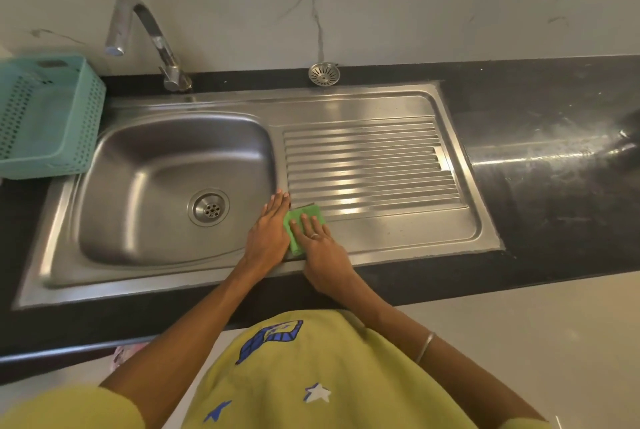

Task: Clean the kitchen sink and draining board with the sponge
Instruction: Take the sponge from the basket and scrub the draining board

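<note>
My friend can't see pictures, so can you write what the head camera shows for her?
A person's right hand presses a green sponge flat on the ribbed steel draining board, while the left hand rests flat beside the shiny steel sink bowl. A curved metal tap and a turquoise plastic basket stand behind on the black counter.

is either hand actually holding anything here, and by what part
Nothing is gripped. The right hand presses flat fingers on top of the green sponge; the left hand rests open beside it.
</note>
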